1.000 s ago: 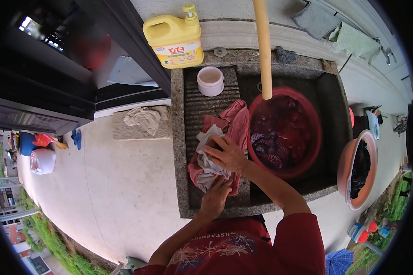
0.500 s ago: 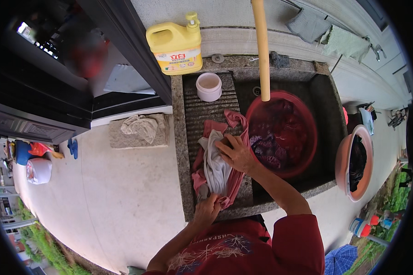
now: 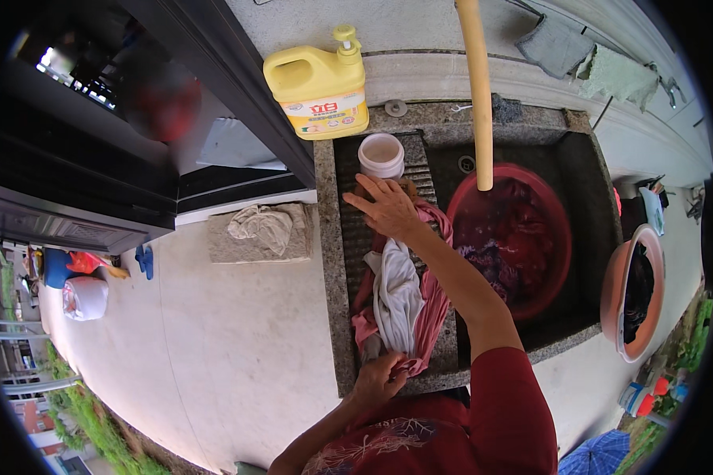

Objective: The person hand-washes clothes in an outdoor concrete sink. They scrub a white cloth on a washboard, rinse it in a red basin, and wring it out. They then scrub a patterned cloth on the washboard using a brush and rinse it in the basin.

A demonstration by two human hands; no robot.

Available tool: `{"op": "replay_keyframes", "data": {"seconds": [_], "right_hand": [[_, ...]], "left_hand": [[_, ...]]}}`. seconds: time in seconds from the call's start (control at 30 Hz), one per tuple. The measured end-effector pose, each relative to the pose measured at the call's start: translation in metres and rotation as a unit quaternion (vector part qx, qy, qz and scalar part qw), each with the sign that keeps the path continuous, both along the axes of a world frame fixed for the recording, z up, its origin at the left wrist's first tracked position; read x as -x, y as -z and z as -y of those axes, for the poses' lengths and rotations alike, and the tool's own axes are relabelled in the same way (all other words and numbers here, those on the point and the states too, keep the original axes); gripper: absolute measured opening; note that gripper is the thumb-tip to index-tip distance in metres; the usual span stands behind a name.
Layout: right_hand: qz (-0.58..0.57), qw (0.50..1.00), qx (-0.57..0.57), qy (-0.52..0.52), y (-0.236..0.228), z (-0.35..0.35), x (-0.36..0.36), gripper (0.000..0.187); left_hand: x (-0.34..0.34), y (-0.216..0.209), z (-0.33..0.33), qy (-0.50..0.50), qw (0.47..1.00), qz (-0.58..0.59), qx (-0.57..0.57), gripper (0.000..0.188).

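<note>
A wet pink garment (image 3: 434,305) with a white cloth (image 3: 398,297) on top lies along the ribbed stone washboard (image 3: 352,237). Closed on the near end of the pink garment is my left hand (image 3: 379,378), close to the sink's front edge. My right hand (image 3: 390,209) is at the far end of the cloths, open, with its fingers spread over the ribs just below a white jar (image 3: 382,156). A small brownish thing shows partly behind that hand; its kind I cannot make out.
Right of the washboard, a red basin (image 3: 561,237) of water and dark clothes sits in the stone sink (image 3: 598,178). A yellow pump jug (image 3: 317,87) stands at the back left. A yellowish pipe (image 3: 477,95) hangs over the sink. Further right is a pink basin (image 3: 614,297) with dark cloth.
My right hand has left the white cloth and moved away from me, toward the white jar, its fingers spreading. The left hand keeps its hold at the near end. The view has shifted slightly.
</note>
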State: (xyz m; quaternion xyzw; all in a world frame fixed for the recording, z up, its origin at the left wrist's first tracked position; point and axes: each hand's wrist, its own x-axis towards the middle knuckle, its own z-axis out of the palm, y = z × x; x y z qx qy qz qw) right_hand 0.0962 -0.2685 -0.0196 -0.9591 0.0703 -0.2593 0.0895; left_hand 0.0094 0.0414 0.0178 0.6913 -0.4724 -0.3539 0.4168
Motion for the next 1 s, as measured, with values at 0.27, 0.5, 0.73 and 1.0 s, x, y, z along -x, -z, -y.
{"op": "replay_keyframes", "data": {"seconds": [0.27, 0.5, 0.73, 1.0], "right_hand": [[-0.189, 0.709, -0.66, -0.162, -0.09, -0.117, 0.149, 0.062], [-0.082, 0.734, -0.674, -0.003, -0.085, -0.149, 0.211, 0.03], [0.047, 0.797, -0.602, -0.017, -0.185, -0.117, 0.209, 0.024], [0.283, 0.763, -0.581, 0.007, -0.256, -0.044, 0.222, 0.022]], "left_hand": [[-0.017, -0.017, 0.02, -0.191, 0.973, -0.102, 0.085, 0.02], [-0.012, -0.045, 0.024, -0.022, 0.987, 0.105, 0.115, 0.044], [-0.03, -0.038, 0.054, -0.17, 0.924, 0.301, 0.163, 0.031], [-0.055, -0.094, 0.109, -0.138, 0.864, -0.446, 0.19, 0.025]]}}
